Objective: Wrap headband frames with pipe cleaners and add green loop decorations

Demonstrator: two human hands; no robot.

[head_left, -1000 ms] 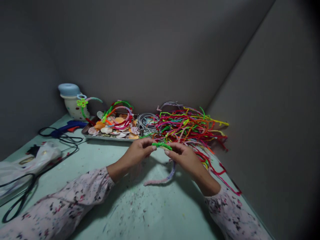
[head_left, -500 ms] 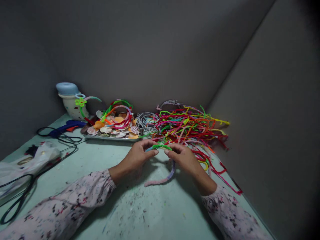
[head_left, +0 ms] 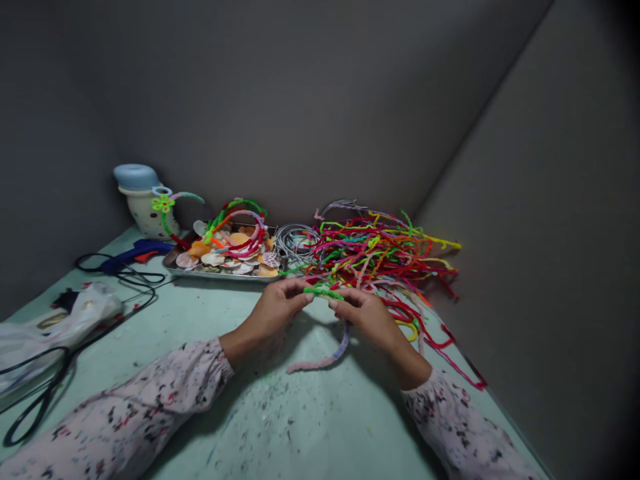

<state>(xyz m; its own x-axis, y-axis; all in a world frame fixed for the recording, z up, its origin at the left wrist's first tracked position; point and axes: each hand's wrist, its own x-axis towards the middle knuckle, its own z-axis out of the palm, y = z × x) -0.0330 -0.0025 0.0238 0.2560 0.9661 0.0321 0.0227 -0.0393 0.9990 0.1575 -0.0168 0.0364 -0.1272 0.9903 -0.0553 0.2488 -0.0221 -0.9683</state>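
Between my two hands runs a fuzzy pipe cleaner [head_left: 324,293], green where it shows. My left hand [head_left: 281,303] pinches its left end between thumb and fingers. The other end is pinched by my right hand [head_left: 364,313]. Below the right fingers hangs a curved fuzzy strand, lilac turning to pink [head_left: 320,362]; whether it joins the green part is hidden by the hand. Just behind the hands lies a heap of many-coloured pipe cleaners [head_left: 380,250].
A metal tray [head_left: 220,275] holds shells and wrapped pipe-cleaner rings [head_left: 250,233]. Beside it lies coiled grey wire [head_left: 296,243]. Leftward are a cup with a blue lid [head_left: 145,203], a blue glue gun [head_left: 135,255], a black cable [head_left: 65,373] and a plastic bag [head_left: 90,310]. Grey walls stand behind and right.
The blue piece that showed by my left thumb is now out of sight, and the left fingers have shifted slightly on the strand. Otherwise the hands stay in place.
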